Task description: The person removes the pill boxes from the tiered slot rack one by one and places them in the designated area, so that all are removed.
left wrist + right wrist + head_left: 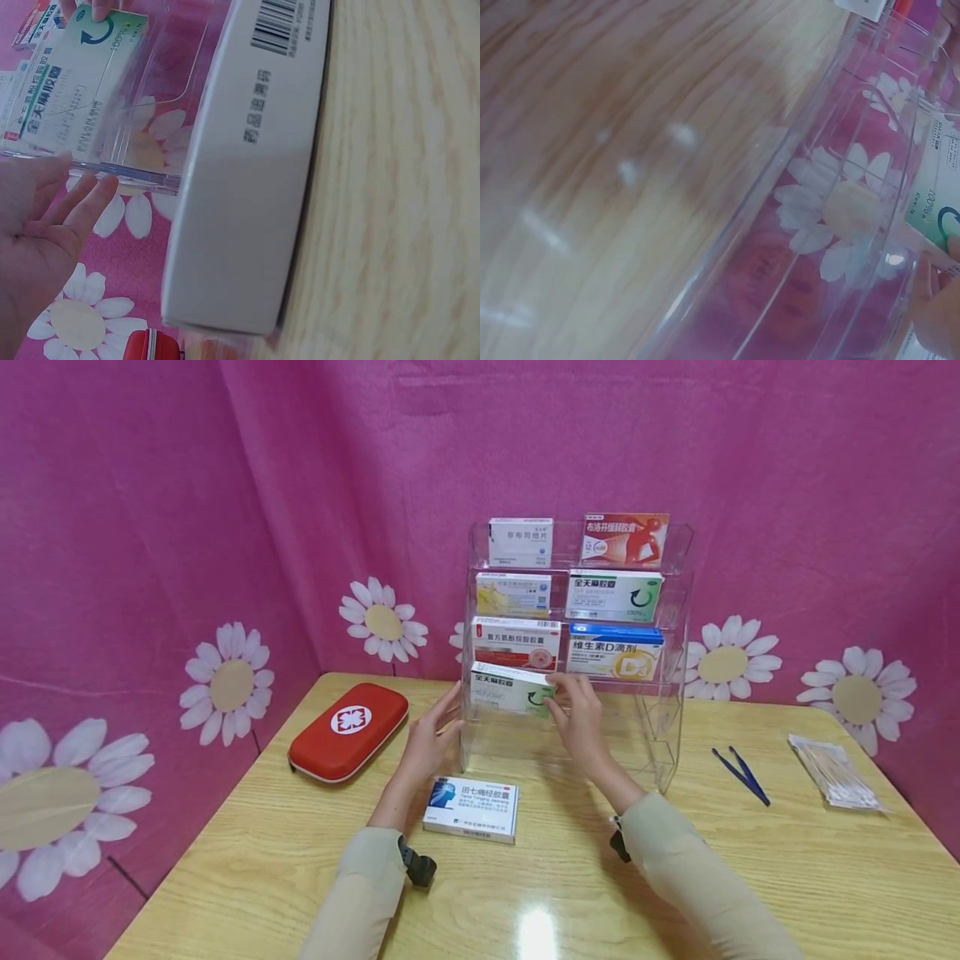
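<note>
My right hand (581, 722) pinches the right end of a green-and-white medicine box (510, 690) at the bottom left pocket of a clear acrylic display rack (671, 718). In the right wrist view, thumb and fingers are on the end of that box (939, 191). My left hand (429, 739) is at the rack's left side, its fingers extended along the edge and holding nothing; the left wrist view shows this hand (45, 225) with the palm turned up. Flat on the table below the rack lies a white-and-blue medicine box (471, 810), close by my left forearm.
Upper rack tiers hold several medicine boxes, among them a red one (626, 539) and a blue-topped vitamin D box (615, 652). A red first-aid case (348, 732) lies left on the wooden table (240, 877). Blue tweezers (741, 775) and a cotton swab pack (836, 772) lie right.
</note>
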{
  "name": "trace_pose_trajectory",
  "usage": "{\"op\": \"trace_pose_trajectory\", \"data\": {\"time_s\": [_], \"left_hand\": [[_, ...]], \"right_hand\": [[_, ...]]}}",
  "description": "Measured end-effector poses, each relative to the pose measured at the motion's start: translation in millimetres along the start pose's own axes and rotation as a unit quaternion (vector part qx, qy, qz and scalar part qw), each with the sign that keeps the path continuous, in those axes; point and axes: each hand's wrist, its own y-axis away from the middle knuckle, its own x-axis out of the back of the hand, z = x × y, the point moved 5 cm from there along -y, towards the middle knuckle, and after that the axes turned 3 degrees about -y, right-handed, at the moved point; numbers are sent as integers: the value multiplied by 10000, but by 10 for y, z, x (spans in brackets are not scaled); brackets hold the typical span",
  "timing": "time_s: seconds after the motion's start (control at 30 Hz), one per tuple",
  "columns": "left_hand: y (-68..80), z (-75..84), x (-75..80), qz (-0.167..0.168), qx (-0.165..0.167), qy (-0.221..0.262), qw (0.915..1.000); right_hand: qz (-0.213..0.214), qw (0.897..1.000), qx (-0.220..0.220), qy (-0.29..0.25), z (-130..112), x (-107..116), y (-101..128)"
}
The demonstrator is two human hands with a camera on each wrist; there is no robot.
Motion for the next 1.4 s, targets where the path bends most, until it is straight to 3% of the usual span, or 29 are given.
{"op": "trace_pose_trajectory", "data": {"time_s": [0.7,0.97,1.07,1.2,1.3,1.4], "left_hand": [[17,-2,0,31,-134,47,9999],[18,-7,9,48,-232,68,9997],[68,151,43,-14,-234,48,9997],[63,177,38,-43,-157,33,9999],[5,25,-2,32,-144,41,9999],[-3,9,-4,72,-154,43,9998]], "right_hand": [[644,9960,8,-611,-35,320,96],[588,9961,351,-563,-75,467,249],[465,9963,455,-570,-84,524,310],[221,9971,424,-600,-93,600,392],[15,9973,298,-669,-96,647,463],[-226,9975,210,-631,-98,689,538]]}}
